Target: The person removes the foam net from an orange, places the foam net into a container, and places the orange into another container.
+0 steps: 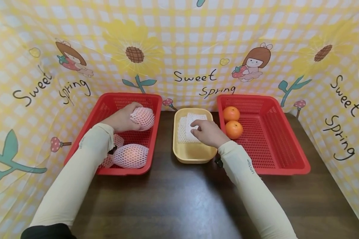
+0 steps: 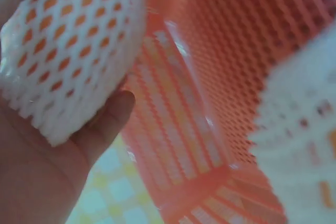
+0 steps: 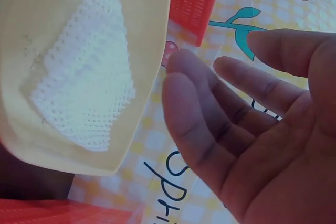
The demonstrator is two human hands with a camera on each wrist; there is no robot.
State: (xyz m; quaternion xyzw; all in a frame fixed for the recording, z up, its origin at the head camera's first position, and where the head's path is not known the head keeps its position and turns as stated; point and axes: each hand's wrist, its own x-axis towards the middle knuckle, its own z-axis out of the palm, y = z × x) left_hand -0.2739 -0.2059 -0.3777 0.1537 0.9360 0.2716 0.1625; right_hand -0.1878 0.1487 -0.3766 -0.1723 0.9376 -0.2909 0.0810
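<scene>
Inside the left red basket [image 1: 157, 116], my left hand [image 1: 124, 118] grips an orange fruit wrapped in a pinkish-white foam net [image 1: 145, 119]. Orange colour shows through the mesh [image 2: 73, 51] in the left wrist view, where the thumb lies along its side. More net-wrapped fruit [image 1: 131, 156] lies lower in that basket, partly behind my forearm. Over the yellow tray [image 1: 194, 157] hovers my right hand [image 1: 209, 132], its fingers loosely bent and apart. White foam nets [image 1: 183, 131] lie flat in the tray. In the right wrist view, nothing is between the fingers [image 3: 184, 114].
A second red basket [image 1: 293, 162] stands to the right with two bare oranges [image 1: 234, 129] against its left wall. Both baskets and the tray sit on a dark wooden table [image 1: 173, 199]. Behind hangs a yellow checked cloth [image 1: 179, 43].
</scene>
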